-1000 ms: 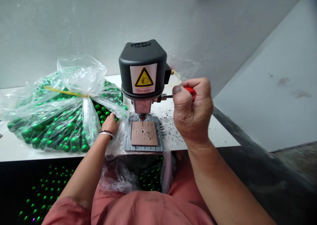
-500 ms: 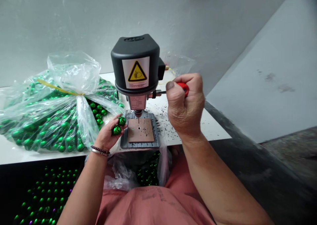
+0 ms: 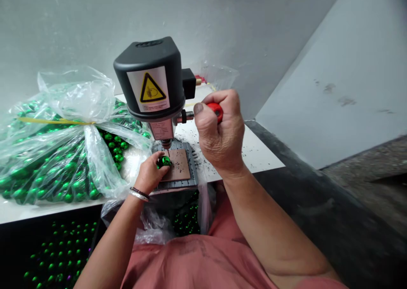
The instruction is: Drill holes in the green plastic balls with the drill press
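Note:
A shiny green ball (image 3: 164,161) is pinched in my left hand (image 3: 151,172), over the wooden plate (image 3: 179,166) on the base of a small drill press (image 3: 149,77). The drill bit points down right by the ball; whether they touch I cannot tell. A second ball may be behind my fingers, mostly hidden. My right hand (image 3: 221,132) is closed round the red knob (image 3: 216,112) of the press lever, right of the dark motor housing.
A tied clear bag (image 3: 63,153) of green balls covers the table's left side. Dark shavings lie on the white table (image 3: 260,153). An open plastic bag with green balls hangs below the front edge. More green balls (image 3: 51,255) sit lower left.
My left hand has moved right, bringing a ball over the wooden plate below the drill bit. My right hand still grips the knob. The view has shifted, so the press appears further left.

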### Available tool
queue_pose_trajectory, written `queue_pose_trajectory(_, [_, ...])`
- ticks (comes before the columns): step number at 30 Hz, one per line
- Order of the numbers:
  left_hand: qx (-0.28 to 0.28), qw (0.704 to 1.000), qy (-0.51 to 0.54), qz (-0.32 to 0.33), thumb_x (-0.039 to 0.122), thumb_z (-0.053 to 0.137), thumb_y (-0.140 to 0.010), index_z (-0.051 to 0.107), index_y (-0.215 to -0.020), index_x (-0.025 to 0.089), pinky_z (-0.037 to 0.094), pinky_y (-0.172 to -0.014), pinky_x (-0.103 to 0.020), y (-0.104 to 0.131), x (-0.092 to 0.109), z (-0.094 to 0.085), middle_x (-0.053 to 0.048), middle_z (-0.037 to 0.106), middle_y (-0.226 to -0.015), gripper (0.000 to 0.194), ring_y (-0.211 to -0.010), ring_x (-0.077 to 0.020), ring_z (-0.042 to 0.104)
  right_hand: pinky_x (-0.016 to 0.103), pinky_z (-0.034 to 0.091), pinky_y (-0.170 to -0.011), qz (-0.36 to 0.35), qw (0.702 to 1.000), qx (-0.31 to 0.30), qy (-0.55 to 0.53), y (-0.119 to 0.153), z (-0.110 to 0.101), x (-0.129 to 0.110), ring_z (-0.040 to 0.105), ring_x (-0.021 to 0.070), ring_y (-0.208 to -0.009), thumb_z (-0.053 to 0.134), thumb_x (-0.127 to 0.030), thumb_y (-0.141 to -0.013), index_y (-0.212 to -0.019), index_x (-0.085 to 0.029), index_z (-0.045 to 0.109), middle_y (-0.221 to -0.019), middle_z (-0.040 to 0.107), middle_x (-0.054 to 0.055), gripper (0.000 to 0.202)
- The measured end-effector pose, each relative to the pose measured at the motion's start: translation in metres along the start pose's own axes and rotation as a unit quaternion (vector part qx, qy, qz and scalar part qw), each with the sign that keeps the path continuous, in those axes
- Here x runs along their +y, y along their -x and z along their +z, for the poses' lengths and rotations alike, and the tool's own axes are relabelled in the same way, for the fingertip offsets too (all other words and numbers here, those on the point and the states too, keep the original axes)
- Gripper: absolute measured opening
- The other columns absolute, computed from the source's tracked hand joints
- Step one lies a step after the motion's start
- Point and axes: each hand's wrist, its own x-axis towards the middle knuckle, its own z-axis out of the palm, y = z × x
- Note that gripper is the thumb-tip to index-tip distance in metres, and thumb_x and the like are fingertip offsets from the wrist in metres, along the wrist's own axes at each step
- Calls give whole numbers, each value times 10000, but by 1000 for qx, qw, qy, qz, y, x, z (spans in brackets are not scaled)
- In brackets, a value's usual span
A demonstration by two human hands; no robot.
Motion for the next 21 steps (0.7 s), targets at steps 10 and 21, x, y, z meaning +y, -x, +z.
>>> queue_pose_trajectory(10, [19,991,-60,116,308,485,-809,496,-1241,220,403,-944,-290,2,-14,10,-73,553,-1236,441,-1093,-202,536,153,395,-505,-13,1000,-2,23,1,-2,1,363,8,-524,440,-335,-820,-792,-195,440,-644,404,-59,143])
queue_pose_trajectory(21, [-6,1000,-8,4,365,544,-750,548,-1167,193,454,-801,-289,1,-4,0,-67,659,-1040,450,-930,-214,608,152,385,-493,-3,1000,-4,11,1,-1,1,364,14,-518,454,-338,-813,-786,-195,433,-635,407,-58,147])
